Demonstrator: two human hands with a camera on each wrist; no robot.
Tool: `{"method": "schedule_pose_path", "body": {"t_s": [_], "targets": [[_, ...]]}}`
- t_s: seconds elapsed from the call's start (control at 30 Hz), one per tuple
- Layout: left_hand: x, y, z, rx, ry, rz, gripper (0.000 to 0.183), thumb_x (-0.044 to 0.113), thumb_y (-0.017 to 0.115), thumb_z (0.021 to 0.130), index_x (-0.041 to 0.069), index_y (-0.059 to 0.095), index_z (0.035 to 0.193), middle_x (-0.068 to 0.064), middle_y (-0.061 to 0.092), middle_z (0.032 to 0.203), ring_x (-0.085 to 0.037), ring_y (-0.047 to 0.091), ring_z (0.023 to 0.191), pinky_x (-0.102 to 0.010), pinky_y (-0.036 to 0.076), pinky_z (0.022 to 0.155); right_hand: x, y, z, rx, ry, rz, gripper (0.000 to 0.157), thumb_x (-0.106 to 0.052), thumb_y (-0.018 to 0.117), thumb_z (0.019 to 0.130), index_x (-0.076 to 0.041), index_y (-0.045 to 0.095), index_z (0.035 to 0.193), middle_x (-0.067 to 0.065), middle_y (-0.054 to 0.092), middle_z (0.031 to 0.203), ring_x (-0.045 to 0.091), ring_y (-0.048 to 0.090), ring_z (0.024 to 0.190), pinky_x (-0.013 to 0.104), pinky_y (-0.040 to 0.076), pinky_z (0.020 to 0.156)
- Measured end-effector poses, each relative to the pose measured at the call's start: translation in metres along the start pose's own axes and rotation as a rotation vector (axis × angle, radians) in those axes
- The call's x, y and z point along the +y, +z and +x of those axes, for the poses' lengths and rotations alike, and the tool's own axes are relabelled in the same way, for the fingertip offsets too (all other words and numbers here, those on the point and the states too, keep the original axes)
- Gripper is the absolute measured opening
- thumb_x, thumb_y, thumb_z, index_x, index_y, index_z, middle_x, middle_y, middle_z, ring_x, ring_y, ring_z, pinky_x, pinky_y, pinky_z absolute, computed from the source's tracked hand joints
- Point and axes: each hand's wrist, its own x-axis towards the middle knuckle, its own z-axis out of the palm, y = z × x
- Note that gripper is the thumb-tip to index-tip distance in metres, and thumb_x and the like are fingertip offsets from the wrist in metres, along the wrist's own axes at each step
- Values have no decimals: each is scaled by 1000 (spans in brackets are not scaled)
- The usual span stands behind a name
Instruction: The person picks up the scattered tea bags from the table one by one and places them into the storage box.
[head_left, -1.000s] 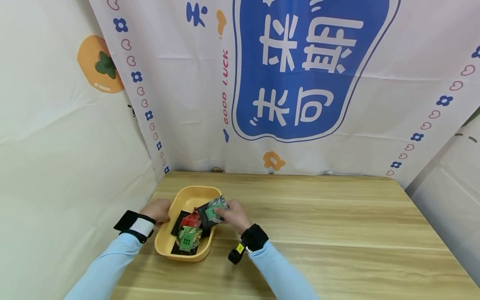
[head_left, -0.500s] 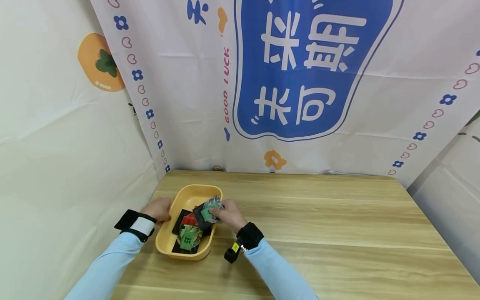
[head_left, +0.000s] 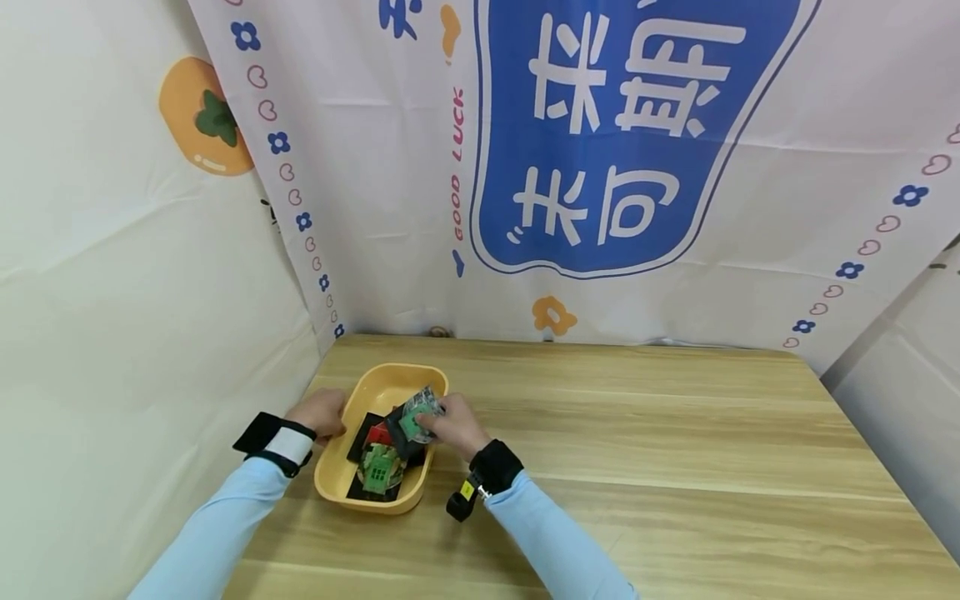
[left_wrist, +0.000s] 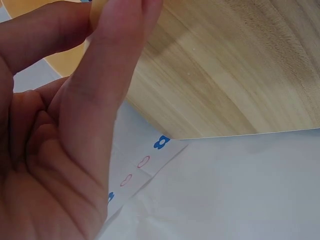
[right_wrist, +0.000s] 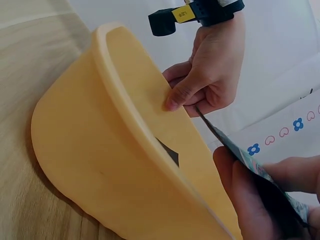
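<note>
A yellow plastic basin stands at the left of the table. My left hand pinches its left rim; in the right wrist view the thumb lies on the inner wall. My right hand pinches a flat, dark packet with a green label and grey pattern, tilted over the basin's right side. In the right wrist view the same packet appears nearly edge-on between thumb and fingers. Inside the basin lie a green-labelled packet and a red one, both with black parts, partly overlapping.
The wood-grain table stretches far to the right of the basin. A printed cloth hangs behind the table, and a pale sheet closes off the left side. Both wrists carry black straps, the right strap with a small black device.
My right hand has moved slightly left with the packet, further over the basin. The left hand keeps its grip on the rim. The head view has shifted a little.
</note>
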Motion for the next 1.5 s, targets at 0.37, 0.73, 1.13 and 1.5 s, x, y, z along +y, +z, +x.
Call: {"method": "schedule_pose_path", "body": {"t_s": [0.37, 0.73, 1.13, 1.5], "targets": [[-6, 6, -2, -12, -18, -22, 9, -10, 62, 82, -2, 59, 85, -9, 64, 72, -17, 62, 55, -25, 53, 47, 3, 14, -2, -4, -17, -46, 18, -9, 66, 93, 1, 66, 79, -2, 54, 64, 8, 46, 54, 22, 41, 52], [-6, 3, -2, -5, -17, 4, 10, -9, 63, 82, 0, 57, 81, -8, 62, 69, -16, 59, 53, -23, 51, 46, 1, 23, 0, -39, -20, -66, 13, -8, 68, 92, 2, 71, 84, -2, 61, 68, 8, 55, 56, 20, 46, 52], [-3, 10, 1, -8, 16, 0, 9, -9, 62, 82, -1, 58, 81, -7, 63, 68, -15, 59, 51, -22, 49, 45, 3, 18, -5, 26, -223, -470, 27, -25, 68, 94, 2, 71, 98, 7, 69, 80, 8, 54, 63, 17, 40, 57], [-17, 2, 4, 25, 43, -40, 15, 2, 67, 87, 0, 60, 74, -5, 59, 64, -14, 55, 53, -24, 48, 48, -12, -31, -16, 110, -287, -489, 39, -16, 59, 99, 2, 58, 133, 20, 65, 129, 25, 54, 63, 40, 53, 96]]}}
